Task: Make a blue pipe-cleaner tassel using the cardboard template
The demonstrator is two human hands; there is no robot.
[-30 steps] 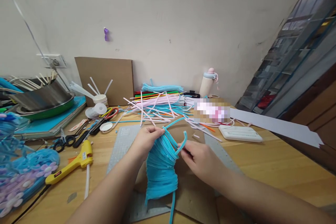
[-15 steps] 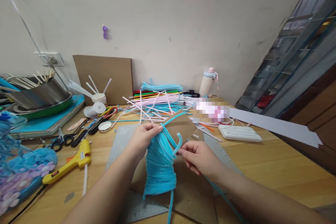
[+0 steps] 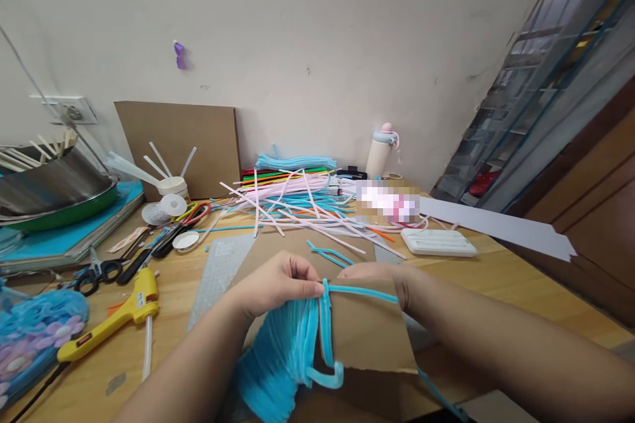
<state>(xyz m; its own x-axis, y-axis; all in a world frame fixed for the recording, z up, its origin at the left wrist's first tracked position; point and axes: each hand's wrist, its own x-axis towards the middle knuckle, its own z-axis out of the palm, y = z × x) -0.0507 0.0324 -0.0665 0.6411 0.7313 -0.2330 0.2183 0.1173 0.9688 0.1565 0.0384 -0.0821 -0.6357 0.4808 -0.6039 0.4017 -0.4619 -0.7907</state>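
Blue fuzzy stems point(image 3: 282, 357) are wrapped in many rows around a piece of cardboard point(image 3: 370, 334), whose bare end points right. My left hand point(image 3: 288, 284) pinches a blue stem at the upper edge of the wrapping, thumb in front. One strand runs from there across the bare cardboard to its right edge, and a curled stem end sticks out below. My right hand point(image 3: 374, 271) is behind the cardboard's upper edge, its fingers mostly hidden. Loose blue stem ends show just above it, and a blue strand trails down at the lower right.
A yellow glue gun point(image 3: 112, 324), black scissors point(image 3: 98, 271) and a blue flowered piece point(image 3: 44, 337) lie left. Behind are piled pink and blue stems point(image 3: 292, 195), a bottle point(image 3: 380, 152) and a white case point(image 3: 438, 242). A metal bowl point(image 3: 54, 178) stands at the far left.
The wrapped cardboard has turned clockwise and come lower, its bare end now pointing right. My right hand has moved from the front of the wrapping to behind the cardboard. The view has shifted slightly.
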